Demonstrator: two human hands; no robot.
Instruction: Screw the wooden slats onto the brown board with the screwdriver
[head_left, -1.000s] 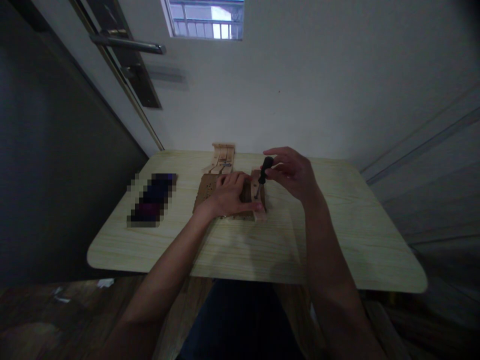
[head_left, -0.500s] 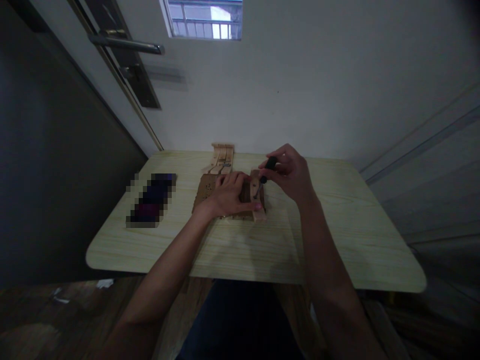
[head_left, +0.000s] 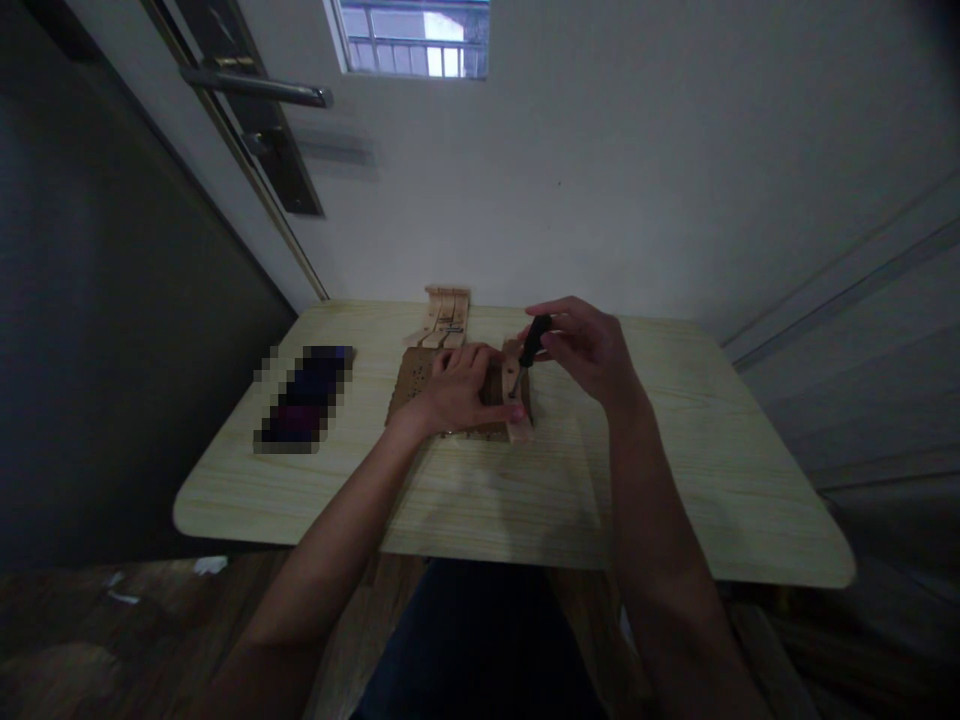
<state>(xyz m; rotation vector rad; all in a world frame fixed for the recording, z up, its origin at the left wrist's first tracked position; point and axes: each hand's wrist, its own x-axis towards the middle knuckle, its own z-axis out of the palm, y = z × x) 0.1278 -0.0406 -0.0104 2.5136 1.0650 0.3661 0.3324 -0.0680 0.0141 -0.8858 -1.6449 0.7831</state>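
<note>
My left hand [head_left: 461, 390] lies across a brown perforated board [head_left: 410, 380], its thumb pressing a pale wooden strip [head_left: 513, 380] at the board's right end. The fingertips bend down near the strip's far part, and the palm hides much of the board. My right hand [head_left: 581, 345] has its thumb and fingers at the black handle of a screwdriver [head_left: 534, 340]. The tool leans, and its metal shaft runs down to a small dark screw or hole in the strip; which one I cannot tell.
Behind the board lie several pale wooden pieces [head_left: 448, 315] with small metal parts on them. A blurred-out dark object [head_left: 306, 398] rests on the left of the light wood-grain table [head_left: 480, 500]. A white door [head_left: 600, 180] with a metal handle [head_left: 262, 88] rises behind the table.
My right hand has shifted slightly right, and its fingers have loosened and changed their place on the screwdriver handle. The left hand and the board stay put.
</note>
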